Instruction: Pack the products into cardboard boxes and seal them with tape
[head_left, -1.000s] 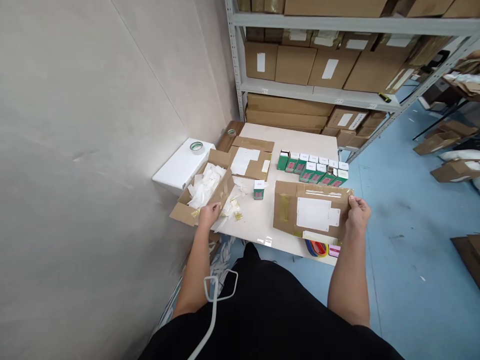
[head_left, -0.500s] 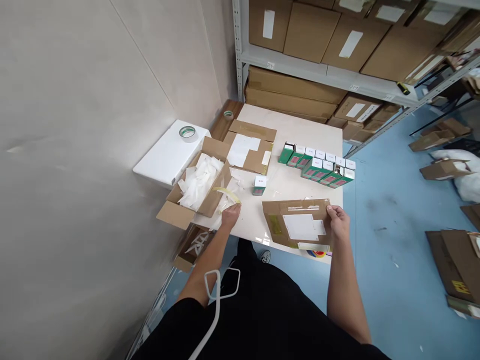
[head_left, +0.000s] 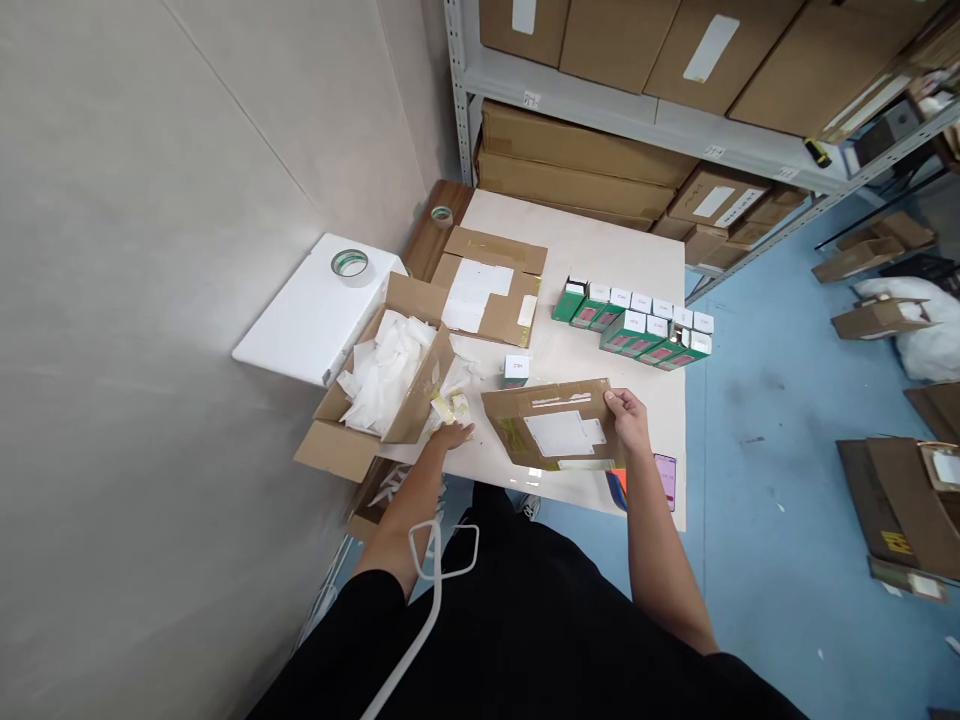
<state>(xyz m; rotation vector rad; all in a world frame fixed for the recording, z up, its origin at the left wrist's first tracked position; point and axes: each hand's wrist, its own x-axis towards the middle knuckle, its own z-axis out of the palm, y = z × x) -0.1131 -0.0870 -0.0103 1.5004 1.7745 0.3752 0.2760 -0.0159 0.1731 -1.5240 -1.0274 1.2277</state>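
Observation:
My right hand [head_left: 628, 418] grips the upper right corner of a flattened cardboard box [head_left: 510, 410], which has white labels and yellowish tape on it and is tilted above the table's front part. My left hand [head_left: 454, 434] is low over the table's left front, fingers stretched out. Just beyond its fingers lies a crumpled strip of yellowish tape [head_left: 444, 408], beside white wrapping scraps [head_left: 462, 372]. To its left stands an open carton [head_left: 420, 405] filled with white paper [head_left: 390, 370]. A single small green-and-white box [head_left: 516, 370] sits behind the flattened box's left part.
Green boxes [head_left: 634, 330] stand in two rows at the table's right. Another flattened carton [head_left: 495, 320] lies at the back left. A tape roll [head_left: 349, 263] rests on a white surface [head_left: 300, 310]. A phone [head_left: 666, 480] lies near the front right; shelving [head_left: 570, 105] rises behind.
My left hand has let go of the tape strip, which now lies crumpled on the table. My right hand has brought the flattened box leftward, uncovering the phone.

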